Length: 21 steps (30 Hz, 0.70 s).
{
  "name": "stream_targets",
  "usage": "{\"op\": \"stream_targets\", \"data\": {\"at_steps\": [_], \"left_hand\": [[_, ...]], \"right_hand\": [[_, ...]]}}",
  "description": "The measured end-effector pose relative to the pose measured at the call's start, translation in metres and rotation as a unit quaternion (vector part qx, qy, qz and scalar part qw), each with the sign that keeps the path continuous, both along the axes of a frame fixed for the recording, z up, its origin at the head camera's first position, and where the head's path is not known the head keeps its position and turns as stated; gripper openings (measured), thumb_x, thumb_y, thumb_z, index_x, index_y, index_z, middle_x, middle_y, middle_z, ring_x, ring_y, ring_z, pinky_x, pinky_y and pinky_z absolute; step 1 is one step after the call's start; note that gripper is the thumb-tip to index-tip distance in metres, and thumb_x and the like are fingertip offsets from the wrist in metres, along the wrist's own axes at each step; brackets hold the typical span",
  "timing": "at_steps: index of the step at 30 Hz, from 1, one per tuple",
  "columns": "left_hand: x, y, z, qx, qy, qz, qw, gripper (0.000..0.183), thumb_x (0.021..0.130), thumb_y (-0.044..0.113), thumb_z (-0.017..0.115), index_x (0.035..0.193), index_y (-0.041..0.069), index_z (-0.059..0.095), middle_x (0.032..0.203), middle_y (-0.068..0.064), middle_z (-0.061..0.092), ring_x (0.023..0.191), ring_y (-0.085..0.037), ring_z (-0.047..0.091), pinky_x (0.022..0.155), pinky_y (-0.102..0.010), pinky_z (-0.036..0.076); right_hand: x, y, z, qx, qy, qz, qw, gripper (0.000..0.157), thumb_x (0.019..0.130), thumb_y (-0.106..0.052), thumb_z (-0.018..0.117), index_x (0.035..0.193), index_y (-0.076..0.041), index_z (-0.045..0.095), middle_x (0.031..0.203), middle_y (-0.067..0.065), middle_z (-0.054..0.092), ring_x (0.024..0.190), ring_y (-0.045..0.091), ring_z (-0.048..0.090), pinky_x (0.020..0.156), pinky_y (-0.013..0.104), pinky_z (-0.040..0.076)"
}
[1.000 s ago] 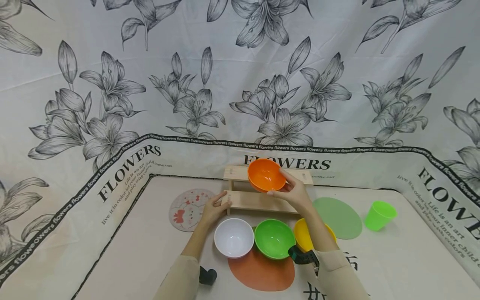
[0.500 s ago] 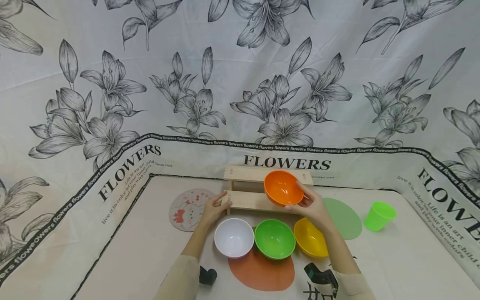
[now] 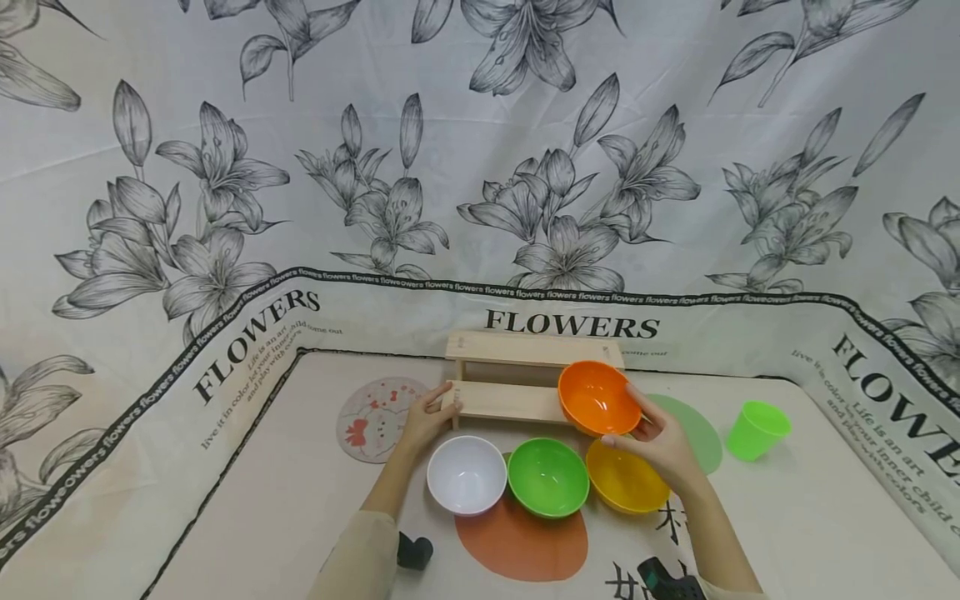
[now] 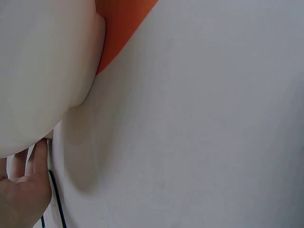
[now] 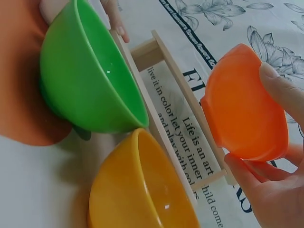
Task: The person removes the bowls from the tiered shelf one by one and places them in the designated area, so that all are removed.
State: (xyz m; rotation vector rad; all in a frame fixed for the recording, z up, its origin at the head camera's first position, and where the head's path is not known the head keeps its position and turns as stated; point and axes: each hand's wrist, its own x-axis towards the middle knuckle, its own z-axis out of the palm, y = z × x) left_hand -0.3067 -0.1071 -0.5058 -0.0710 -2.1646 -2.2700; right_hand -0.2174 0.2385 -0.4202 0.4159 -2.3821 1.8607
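My right hand [image 3: 662,442] pinches an orange bowl [image 3: 596,396] by its right side, thumb and fingers on its wall. The bowl is held over the right end of a two-step wooden rack [image 3: 510,402], tilted with its inside facing the head camera. At the rack's left end my left hand [image 3: 426,419] grips the lower board. In front of the rack stand a white bowl [image 3: 467,475], a green bowl [image 3: 548,477] and a yellow bowl [image 3: 628,477] in a row. The white bowl hides part of the left fingers [image 4: 40,156] in the left wrist view.
An orange round mat [image 3: 525,546] lies beneath the bowls' front. A patterned round mat [image 3: 367,429] is left of the rack, a green mat [image 3: 693,433] right. A green cup [image 3: 759,431] stands farther right. Behind hangs a flowered cloth [image 3: 570,200].
My right hand has carried the orange bowl right and down, from over the rack's middle to its right end, nearer the yellow bowl. The left hand has stayed at the rack.
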Motion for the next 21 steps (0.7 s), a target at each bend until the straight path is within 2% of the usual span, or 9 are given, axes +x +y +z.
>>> {"op": "stream_targets", "data": {"at_steps": [3,7,10,13,17,21], "left_hand": [[-0.001,0.000,-0.001,0.002,0.001,0.000,1.0000,0.056,0.084,0.007,0.069,0.135,0.000,0.047,0.121,-0.031,0.055,0.108,-0.039,0.059,0.086,-0.034,0.055],[-0.001,0.000,-0.001,-0.011,0.005,0.000,0.9999,0.057,0.084,0.010,0.070,0.135,0.000,0.047,0.122,-0.031,0.055,0.108,-0.039,0.059,0.087,-0.035,0.055],[-0.001,-0.001,-0.001,-0.018,0.005,0.003,0.9998,0.057,0.084,0.012,0.070,0.135,0.000,0.047,0.122,-0.030,0.055,0.108,-0.038,0.060,0.087,-0.034,0.055],[0.000,0.000,-0.001,-0.020,0.005,0.005,0.9998,0.056,0.085,0.011,0.070,0.135,0.000,0.047,0.121,-0.030,0.055,0.107,-0.039,0.060,0.087,-0.035,0.055],[0.000,0.000,0.000,-0.014,-0.001,0.006,0.9999,0.057,0.084,0.010,0.070,0.135,0.001,0.047,0.121,-0.030,0.055,0.107,-0.039,0.060,0.087,-0.035,0.055],[0.001,0.000,0.000,-0.017,-0.004,0.006,0.9998,0.057,0.084,0.011,0.071,0.135,0.002,0.048,0.122,-0.030,0.055,0.107,-0.038,0.060,0.086,-0.034,0.055]], "right_hand": [[0.007,0.007,-0.002,0.007,-0.005,-0.010,1.000,0.083,0.081,0.000,0.071,0.146,0.006,0.020,0.151,0.028,0.019,0.130,0.046,0.032,0.092,0.008,0.043],[0.014,0.020,-0.006,0.005,-0.014,-0.017,1.000,0.083,0.082,0.000,0.069,0.146,0.007,0.018,0.151,0.030,0.017,0.128,0.020,0.044,0.091,0.009,0.044],[0.021,0.029,-0.009,-0.006,-0.020,-0.021,1.000,0.083,0.082,0.001,0.069,0.146,0.007,0.016,0.151,0.031,0.014,0.120,0.000,0.044,0.091,0.009,0.044],[0.028,0.037,-0.011,-0.021,-0.027,-0.028,0.999,0.084,0.082,0.002,0.069,0.146,0.007,0.015,0.151,0.033,0.011,0.113,-0.010,0.045,0.090,0.008,0.045],[0.036,0.052,-0.019,-0.045,-0.029,-0.040,0.998,0.084,0.082,0.004,0.068,0.146,0.008,0.014,0.151,0.032,0.008,0.106,-0.016,0.047,0.089,0.008,0.046],[0.036,0.074,-0.035,-0.049,-0.012,-0.059,0.997,0.084,0.082,0.002,0.069,0.149,-0.001,0.018,0.156,0.018,0.014,0.108,-0.014,0.048,0.089,0.008,0.046]]}}
